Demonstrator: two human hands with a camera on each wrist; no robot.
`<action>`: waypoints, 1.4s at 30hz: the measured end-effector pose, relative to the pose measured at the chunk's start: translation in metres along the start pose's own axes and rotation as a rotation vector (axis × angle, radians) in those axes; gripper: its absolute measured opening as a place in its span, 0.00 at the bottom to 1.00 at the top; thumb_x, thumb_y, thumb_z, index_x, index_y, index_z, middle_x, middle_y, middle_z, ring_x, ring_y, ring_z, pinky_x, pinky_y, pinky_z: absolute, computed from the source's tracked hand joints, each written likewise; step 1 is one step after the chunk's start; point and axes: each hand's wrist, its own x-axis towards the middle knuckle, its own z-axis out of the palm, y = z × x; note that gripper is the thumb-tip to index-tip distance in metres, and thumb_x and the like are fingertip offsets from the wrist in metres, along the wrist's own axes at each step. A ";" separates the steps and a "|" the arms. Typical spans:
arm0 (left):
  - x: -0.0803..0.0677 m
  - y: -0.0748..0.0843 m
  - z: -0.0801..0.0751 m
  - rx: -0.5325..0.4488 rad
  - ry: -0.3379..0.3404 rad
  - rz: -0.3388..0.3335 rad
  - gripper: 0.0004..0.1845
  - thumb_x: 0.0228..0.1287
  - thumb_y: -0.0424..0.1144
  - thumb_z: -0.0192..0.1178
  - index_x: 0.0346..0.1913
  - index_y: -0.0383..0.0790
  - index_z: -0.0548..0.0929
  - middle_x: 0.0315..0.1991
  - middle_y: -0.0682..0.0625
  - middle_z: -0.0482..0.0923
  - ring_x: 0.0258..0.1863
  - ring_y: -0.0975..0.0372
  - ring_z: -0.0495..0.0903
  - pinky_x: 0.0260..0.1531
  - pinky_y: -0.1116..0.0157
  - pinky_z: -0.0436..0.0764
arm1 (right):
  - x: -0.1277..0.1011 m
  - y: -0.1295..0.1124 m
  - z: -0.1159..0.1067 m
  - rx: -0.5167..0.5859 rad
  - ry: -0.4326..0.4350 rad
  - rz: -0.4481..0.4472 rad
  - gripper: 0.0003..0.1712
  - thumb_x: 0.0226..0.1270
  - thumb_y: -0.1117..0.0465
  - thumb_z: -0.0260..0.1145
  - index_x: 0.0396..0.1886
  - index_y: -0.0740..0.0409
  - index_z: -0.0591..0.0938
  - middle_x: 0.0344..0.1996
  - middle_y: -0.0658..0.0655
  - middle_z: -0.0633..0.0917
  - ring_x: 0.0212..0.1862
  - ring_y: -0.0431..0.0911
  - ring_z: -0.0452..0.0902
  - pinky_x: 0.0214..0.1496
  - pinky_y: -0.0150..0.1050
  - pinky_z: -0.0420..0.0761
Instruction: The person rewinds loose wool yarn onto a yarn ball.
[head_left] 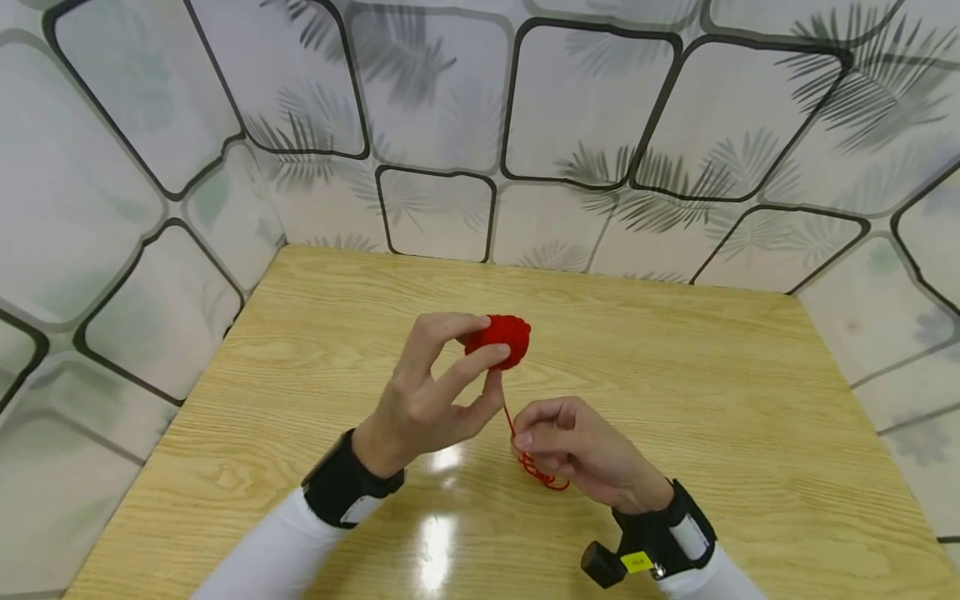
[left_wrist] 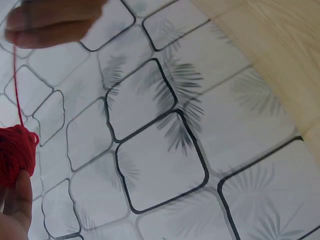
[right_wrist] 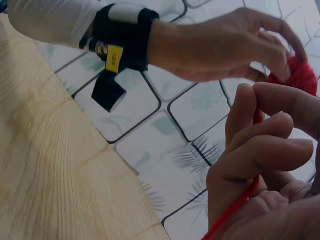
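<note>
Yarn ball point(head_left: 517, 332) is sitting at frame center, head view, raised in L hand point(head_left: 431, 404). L fingers are standing apart from each other and pinching the ball's L and lower sides, prob. so most of its surface is staying exposed and the strand exit is staying unobstructed. R hand point(head_left: 588, 454), center-right and lower, is pinching the strand point(head_left: 508, 419) btwn thumb and index; its other fingers are curling inward. This grip is prob. serving to control tension: the strand is running nearly straight btwn hands. Loose loops point(head_left: 536, 472) are gathering just below R hand, lower center, prob. as slack on the free side. Contact w/ table point(head_left: 697, 375): can't tell.

View diffs:
- Head: is showing the loops; neither wrist cam is showing them.
- R wrist: is showing the strand passing behind the curled R fingers, then leaving via bottom edge; head view is hiding this path.
- L wrist: is showing the ball's windings at L edge, w/ the strand rising to a blurred R hand, upper L; exact R finger contact there: can't tell.
</note>
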 end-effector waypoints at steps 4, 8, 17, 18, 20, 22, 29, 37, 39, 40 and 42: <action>-0.011 -0.015 0.000 0.045 -0.134 -0.022 0.13 0.60 0.29 0.60 0.48 0.32 0.82 0.49 0.33 0.77 0.42 0.45 0.77 0.39 0.57 0.83 | -0.009 -0.004 0.004 -0.013 0.035 -0.027 0.10 0.76 0.68 0.58 0.43 0.56 0.85 0.26 0.47 0.75 0.21 0.42 0.57 0.21 0.38 0.53; -0.022 -0.027 -0.002 0.083 -0.291 -0.069 0.15 0.58 0.28 0.61 0.49 0.33 0.82 0.50 0.35 0.76 0.45 0.45 0.76 0.43 0.57 0.82 | -0.017 -0.012 0.006 -0.073 0.120 -0.056 0.10 0.76 0.69 0.58 0.43 0.57 0.85 0.26 0.47 0.73 0.22 0.44 0.57 0.23 0.40 0.53; -0.039 -0.033 -0.008 0.079 -0.654 -0.296 0.14 0.52 0.29 0.64 0.44 0.38 0.83 0.44 0.42 0.75 0.41 0.50 0.73 0.37 0.60 0.80 | -0.027 -0.031 0.007 -0.569 0.513 -0.249 0.06 0.69 0.69 0.68 0.42 0.69 0.84 0.34 0.54 0.84 0.32 0.44 0.76 0.31 0.33 0.80; -0.041 -0.032 -0.009 0.073 -0.691 -0.331 0.13 0.52 0.30 0.65 0.44 0.39 0.83 0.43 0.43 0.75 0.41 0.50 0.73 0.36 0.61 0.80 | -0.028 -0.033 0.006 -0.617 0.543 -0.277 0.06 0.69 0.70 0.68 0.42 0.69 0.84 0.35 0.55 0.85 0.35 0.45 0.78 0.34 0.34 0.82; -0.044 -0.031 -0.012 0.032 -0.757 -0.405 0.13 0.54 0.30 0.66 0.43 0.40 0.83 0.43 0.44 0.75 0.40 0.52 0.73 0.35 0.62 0.79 | -0.027 -0.036 0.004 -0.698 0.588 -0.342 0.05 0.68 0.71 0.69 0.41 0.66 0.85 0.36 0.56 0.85 0.35 0.46 0.80 0.34 0.34 0.82; -0.047 -0.028 -0.016 -0.031 -0.811 -0.479 0.12 0.55 0.30 0.65 0.44 0.40 0.83 0.42 0.46 0.75 0.40 0.54 0.73 0.35 0.64 0.79 | -0.025 -0.040 0.000 -0.793 0.632 -0.431 0.05 0.66 0.72 0.69 0.41 0.64 0.86 0.34 0.55 0.85 0.32 0.44 0.78 0.30 0.31 0.79; -0.049 -0.017 -0.024 -0.392 -0.942 -0.763 0.13 0.59 0.30 0.64 0.47 0.44 0.83 0.44 0.53 0.77 0.39 0.62 0.77 0.36 0.67 0.83 | -0.011 -0.048 -0.019 -1.060 0.734 -0.831 0.13 0.56 0.80 0.71 0.39 0.64 0.88 0.27 0.54 0.83 0.23 0.37 0.66 0.23 0.29 0.64; -0.055 0.008 -0.029 -0.817 -0.837 -0.898 0.16 0.61 0.26 0.62 0.50 0.45 0.82 0.44 0.54 0.80 0.41 0.62 0.79 0.37 0.64 0.85 | 0.007 -0.049 -0.041 -1.214 0.818 -1.104 0.16 0.69 0.57 0.71 0.34 0.69 0.87 0.24 0.59 0.83 0.21 0.41 0.62 0.27 0.31 0.61; -0.054 0.016 -0.031 -0.931 -0.800 -0.921 0.17 0.61 0.25 0.61 0.51 0.43 0.81 0.46 0.52 0.80 0.43 0.61 0.79 0.39 0.62 0.86 | 0.011 -0.048 -0.046 -1.227 0.841 -1.126 0.16 0.69 0.56 0.70 0.34 0.69 0.87 0.24 0.59 0.82 0.20 0.42 0.62 0.27 0.31 0.61; -0.053 0.020 -0.031 -0.980 -0.785 -0.934 0.17 0.61 0.24 0.61 0.51 0.43 0.81 0.46 0.51 0.80 0.45 0.61 0.79 0.39 0.61 0.86 | 0.012 -0.048 -0.048 -1.223 0.847 -1.131 0.15 0.69 0.57 0.70 0.35 0.69 0.87 0.24 0.60 0.82 0.20 0.43 0.62 0.27 0.32 0.61; -0.050 0.028 -0.032 -1.078 -0.741 -0.945 0.16 0.62 0.24 0.60 0.51 0.40 0.80 0.47 0.48 0.80 0.46 0.60 0.79 0.41 0.59 0.87 | 0.015 -0.046 -0.053 -1.206 0.851 -1.138 0.12 0.67 0.61 0.71 0.35 0.69 0.87 0.23 0.60 0.82 0.20 0.43 0.63 0.27 0.32 0.61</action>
